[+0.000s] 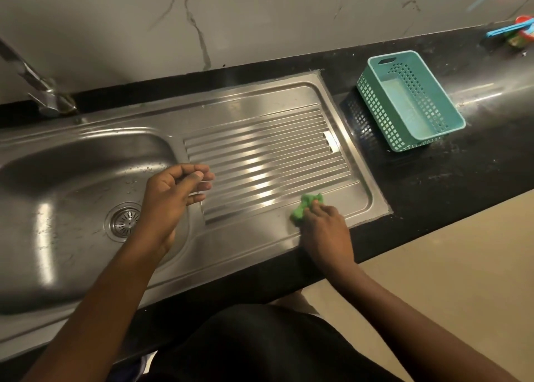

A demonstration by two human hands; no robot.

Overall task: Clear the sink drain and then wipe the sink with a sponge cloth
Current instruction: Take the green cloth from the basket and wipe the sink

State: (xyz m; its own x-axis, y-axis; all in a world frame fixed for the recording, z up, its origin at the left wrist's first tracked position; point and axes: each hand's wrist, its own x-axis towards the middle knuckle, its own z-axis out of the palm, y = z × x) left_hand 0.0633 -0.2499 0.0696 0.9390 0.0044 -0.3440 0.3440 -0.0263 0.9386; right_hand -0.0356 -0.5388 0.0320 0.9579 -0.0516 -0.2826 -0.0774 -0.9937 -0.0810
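A steel sink (72, 162) with a round drain strainer (124, 222) fills the left side, and its ribbed draining board (260, 156) runs to the right. My right hand (326, 231) is shut on a crumpled green sponge cloth (304, 207), which presses on the near right corner of the draining board. My left hand (176, 191) hovers above the sink's right rim, just right of the drain. Its fingers are loosely curled and hold nothing.
A teal plastic basket (410, 101) stands on the black counter (462, 162) right of the draining board. The tap (43, 92) rises at the back left. Small colourful items (517, 32) lie at the far right by the wall. The counter's front edge runs diagonally under my arms.
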